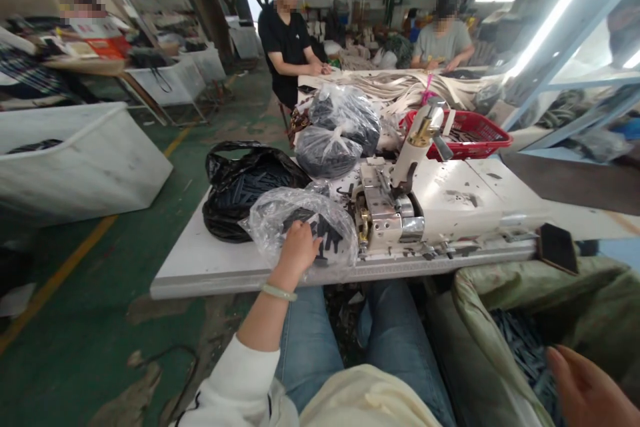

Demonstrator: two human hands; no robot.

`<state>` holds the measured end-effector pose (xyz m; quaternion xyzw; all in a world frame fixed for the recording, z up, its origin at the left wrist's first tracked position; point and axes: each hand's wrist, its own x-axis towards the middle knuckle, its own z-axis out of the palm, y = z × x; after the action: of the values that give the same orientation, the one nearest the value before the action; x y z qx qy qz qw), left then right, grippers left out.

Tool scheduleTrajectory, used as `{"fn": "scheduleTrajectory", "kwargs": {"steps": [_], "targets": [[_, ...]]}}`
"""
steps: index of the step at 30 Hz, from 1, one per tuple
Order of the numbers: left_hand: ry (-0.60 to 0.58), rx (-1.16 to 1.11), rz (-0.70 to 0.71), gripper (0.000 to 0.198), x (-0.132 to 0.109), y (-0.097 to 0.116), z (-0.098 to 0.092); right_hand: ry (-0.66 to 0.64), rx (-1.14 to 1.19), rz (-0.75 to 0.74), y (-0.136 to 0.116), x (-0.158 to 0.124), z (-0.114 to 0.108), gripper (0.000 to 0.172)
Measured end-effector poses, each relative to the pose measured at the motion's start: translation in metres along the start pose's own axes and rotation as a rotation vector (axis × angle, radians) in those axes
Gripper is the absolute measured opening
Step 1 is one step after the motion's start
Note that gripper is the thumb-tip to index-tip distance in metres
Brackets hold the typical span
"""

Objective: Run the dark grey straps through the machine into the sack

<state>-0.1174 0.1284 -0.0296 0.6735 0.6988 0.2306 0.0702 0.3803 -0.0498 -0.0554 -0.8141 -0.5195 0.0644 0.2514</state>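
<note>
My left hand [300,247] is inside the mouth of a clear plastic bag [265,220] on the machine table. Its fingers are curled down among small dark strip pieces [327,237]; what they pinch is hidden. My right hand [590,387], blurred and partly cut off at the lower right, hangs over a green cloth-lined bin [470,287]. Its fingers look loosely apart, with nothing visible in them. Many dark blue-grey strips [523,340] lie in that bin, just left of the hand. A sewing-type machine [390,207] stands right of the clear bag.
A black plastic bag [217,213] of dark strips sits left of the clear bag. Behind are tied clear bags [327,150] and a red basket [473,137]. A phone [557,248] lies at the table's right edge. Two people work across the table; another is far left.
</note>
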Motion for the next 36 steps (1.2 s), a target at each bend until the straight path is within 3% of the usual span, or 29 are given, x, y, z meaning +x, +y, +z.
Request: {"fn": "scheduleTrajectory", "kwargs": {"steps": [2, 4, 6, 8, 10, 11, 13, 15, 18, 21, 23, 25, 28, 31, 33, 34, 36], "targets": [[0.057, 0.027, -0.011, 0.026, 0.002, 0.001, -0.010, -0.182, 0.164, -0.078, -0.056, -0.010, 0.018, 0.030], [0.196, 0.073, -0.071, 0.035, 0.001, -0.002, -0.025, -0.314, 0.336, -0.332, -0.130, -0.019, 0.040, 0.038], [0.393, 0.150, -0.197, 0.052, 0.001, -0.011, -0.041, -0.330, 0.349, -0.633, -0.208, -0.023, 0.059, 0.045], [0.513, 0.236, -0.338, 0.080, 0.001, -0.023, -0.053, -0.225, 0.280, -0.862, -0.280, -0.018, 0.075, 0.054], [0.430, 0.302, -0.400, 0.100, 0.002, -0.035, -0.058, -0.169, 0.147, -0.933, -0.342, -0.004, 0.090, 0.070], [0.345, 0.321, -0.392, 0.100, 0.004, -0.040, -0.058, -0.147, 0.074, -0.921, -0.369, 0.005, 0.099, 0.077], [0.200, 0.334, -0.337, 0.077, 0.009, -0.047, -0.060, -0.185, -0.072, -0.862, -0.413, 0.025, 0.115, 0.077], [0.149, 0.328, -0.279, 0.044, 0.018, -0.049, -0.068, -0.281, -0.178, -0.778, -0.441, 0.045, 0.127, 0.059], [0.199, 0.329, -0.199, 0.026, 0.034, -0.047, -0.097, -0.328, -0.221, -0.702, -0.455, 0.067, 0.129, 0.031], [0.307, 0.324, -0.099, 0.037, 0.047, -0.039, -0.131, -0.191, -0.182, -0.666, -0.446, 0.076, 0.117, 0.023], [0.357, 0.299, -0.024, 0.042, 0.051, -0.035, -0.143, -0.108, -0.144, -0.664, -0.437, 0.075, 0.111, 0.022], [0.308, 0.270, 0.024, 0.039, 0.050, -0.035, -0.144, -0.120, -0.128, -0.677, -0.428, 0.069, 0.110, 0.020], [0.198, 0.248, 0.001, 0.034, 0.042, -0.043, -0.133, -0.242, -0.133, -0.668, -0.417, 0.054, 0.114, 0.028], [0.180, 0.225, -0.062, 0.037, 0.029, -0.054, -0.124, -0.108, 0.012, -0.706, -0.407, 0.030, 0.116, 0.051], [0.158, 0.198, -0.089, 0.038, 0.020, -0.056, -0.121, -0.016, 0.168, -0.864, -0.403, 0.011, 0.118, 0.050], [0.141, 0.180, -0.091, 0.038, 0.017, -0.056, -0.121, -0.050, 0.215, -0.974, -0.403, 0.001, 0.122, 0.045], [0.097, 0.135, -0.072, 0.041, 0.011, -0.054, -0.121, -0.264, 0.173, -1.098, -0.409, -0.013, 0.134, 0.035]]}}
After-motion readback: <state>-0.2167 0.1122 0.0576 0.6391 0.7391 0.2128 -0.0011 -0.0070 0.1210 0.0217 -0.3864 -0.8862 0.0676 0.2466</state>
